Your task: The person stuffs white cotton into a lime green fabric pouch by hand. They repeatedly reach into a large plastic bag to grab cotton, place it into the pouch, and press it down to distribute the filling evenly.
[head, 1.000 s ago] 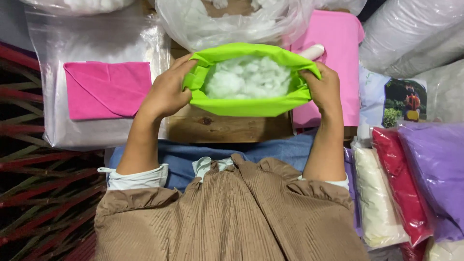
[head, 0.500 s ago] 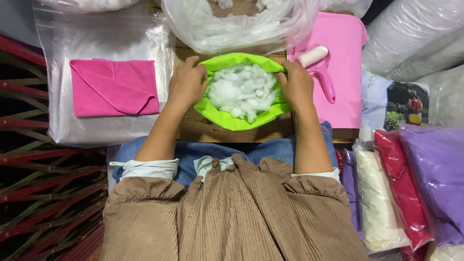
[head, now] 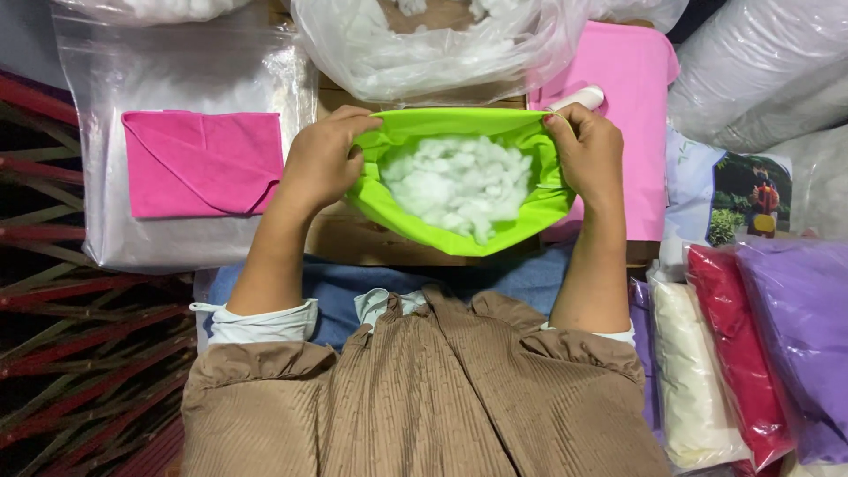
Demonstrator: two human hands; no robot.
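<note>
A bright green fabric pouch [head: 415, 216] is held open in front of me, filled with white fluffy stuffing [head: 458, 184]. My left hand [head: 322, 159] grips the pouch's left rim, fingers curled over the edge. On the other side my right hand [head: 585, 150] pinches the right rim. The pouch hangs above a brown cardboard surface [head: 353, 240].
A clear plastic bag of white stuffing [head: 424, 49] lies just beyond the pouch. A folded pink cloth [head: 203, 163] rests on a clear bag at left; a pink sheet [head: 632, 97] with a white spool [head: 583, 95] sits right. Bagged red, cream and purple materials [head: 760, 353] stack at right.
Both hands have shifted along the green pouch's rim and pulled the opening wider and flatter, showing more of the white stuffing inside.
</note>
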